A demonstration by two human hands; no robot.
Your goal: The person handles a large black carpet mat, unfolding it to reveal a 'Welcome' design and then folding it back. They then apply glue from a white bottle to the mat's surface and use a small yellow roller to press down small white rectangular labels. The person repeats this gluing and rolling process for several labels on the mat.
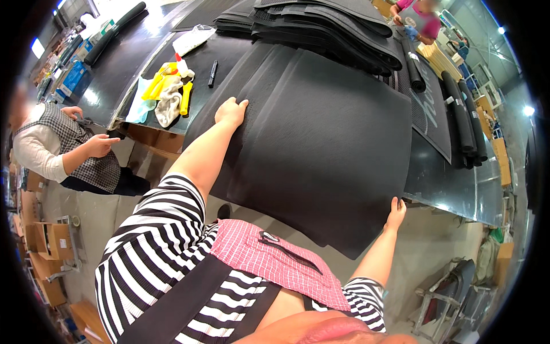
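Note:
Several large black rubber-like mats (321, 132) lie fanned and overlapping in front of me, their near edges hanging past the table. My left hand (231, 113) is closed on the left part of these mats, fingers curled and thumb toward the right. My right hand (395, 214) is at the right edge of the top mat, near its hanging corner. Its fingers point up and stand slightly apart, and it appears to touch the edge. The undersides of the mats are hidden.
Behind lies a thick stack of folded black mats (326, 28). Yellow-handled tools (160, 80), a grey glove (168, 106) and a black marker (212, 74) lie left. Rolled mats (458, 117) rest right. A person (74, 143) stands left; another (418, 23) works at far right.

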